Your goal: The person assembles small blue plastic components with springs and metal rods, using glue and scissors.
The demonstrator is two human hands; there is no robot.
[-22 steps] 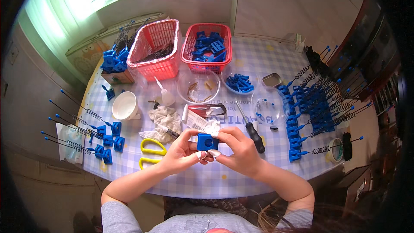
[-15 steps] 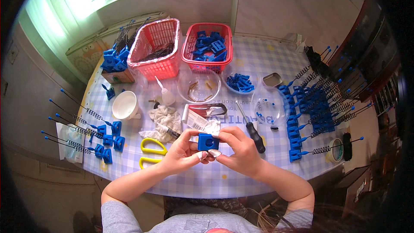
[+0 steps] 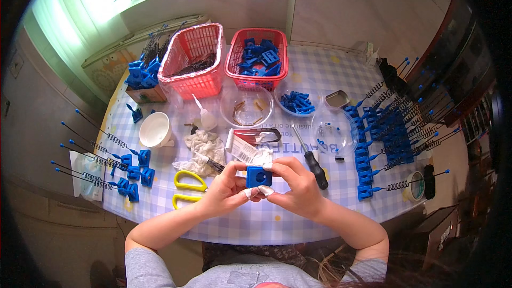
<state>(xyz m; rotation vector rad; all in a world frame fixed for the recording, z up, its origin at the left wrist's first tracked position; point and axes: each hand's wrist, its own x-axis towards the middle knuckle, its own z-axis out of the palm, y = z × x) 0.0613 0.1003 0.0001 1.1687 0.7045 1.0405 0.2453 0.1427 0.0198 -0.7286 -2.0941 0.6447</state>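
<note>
Fingers (image 3: 241,173) of the left hand (image 3: 226,192) and right hand (image 3: 296,185) grasp one small blue block (image 3: 258,176) from both sides. Block: square, solid blue, one round hole facing up. Position: held above the checked counter (image 3: 320,74), near the yellow scissors (image 3: 188,188).

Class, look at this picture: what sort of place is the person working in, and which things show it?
Probably a home table used as a small assembly bench. A checked tablecloth covers it, red baskets hold blue plastic parts, and rows of finished spring pieces lie along the sides while both hands hold one blue block.
</note>
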